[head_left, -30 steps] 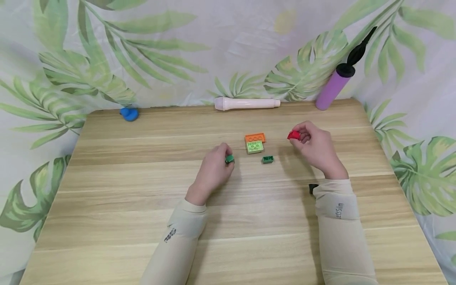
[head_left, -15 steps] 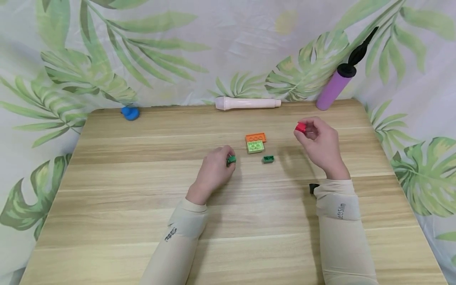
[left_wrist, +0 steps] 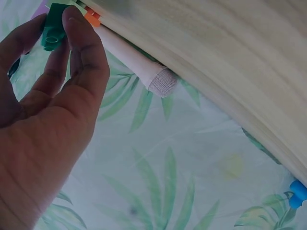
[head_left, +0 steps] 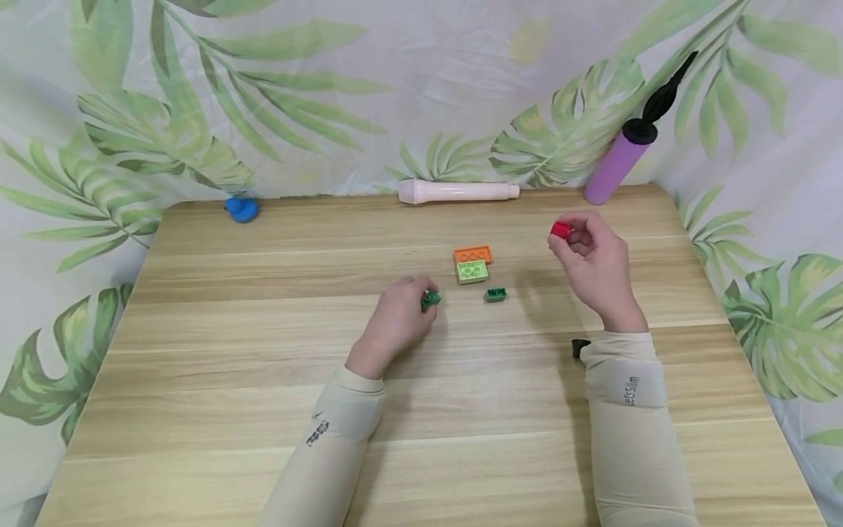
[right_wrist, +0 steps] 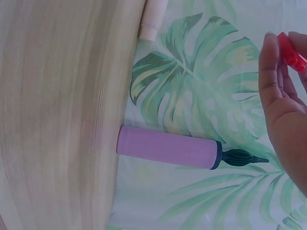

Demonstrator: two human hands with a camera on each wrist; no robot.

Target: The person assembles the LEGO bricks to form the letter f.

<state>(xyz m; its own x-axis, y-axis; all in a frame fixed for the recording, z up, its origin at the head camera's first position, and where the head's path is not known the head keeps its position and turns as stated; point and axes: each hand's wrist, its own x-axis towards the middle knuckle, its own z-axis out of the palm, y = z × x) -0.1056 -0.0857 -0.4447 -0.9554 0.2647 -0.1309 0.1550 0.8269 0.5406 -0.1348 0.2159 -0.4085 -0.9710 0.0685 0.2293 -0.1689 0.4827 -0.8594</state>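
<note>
My left hand point(head_left: 397, 313) pinches a dark green toy brick point(left_wrist: 53, 26) between thumb and fingertips; a round stud shows on it in the left wrist view. Over the right part of the table, my right hand point(head_left: 598, 272) holds a small red toy brick point(head_left: 560, 230) between thumb and fingers, raised off the wood. That red piece is partly covered by the fingers in the right wrist view. Between the hands lie an orange brick point(head_left: 473, 255), a light green brick point(head_left: 472, 272) touching its near side, and another dark green brick point(head_left: 496, 294), all with hollow undersides up.
A pale pink toy microphone point(head_left: 459, 191) lies along the back edge of the wooden table point(head_left: 474, 410). At back right stands a purple hand pump point(head_left: 615, 167) with a black nozzle. A blue toy duck point(head_left: 242, 210) sits back left. Some black object point(head_left: 579, 348) is half hidden by the right sleeve.
The right hand has moved up and slightly right with the red brick, turning it. The left hand has shifted slightly down and right, and its green brick is turned differently. The loose bricks stay put.
</note>
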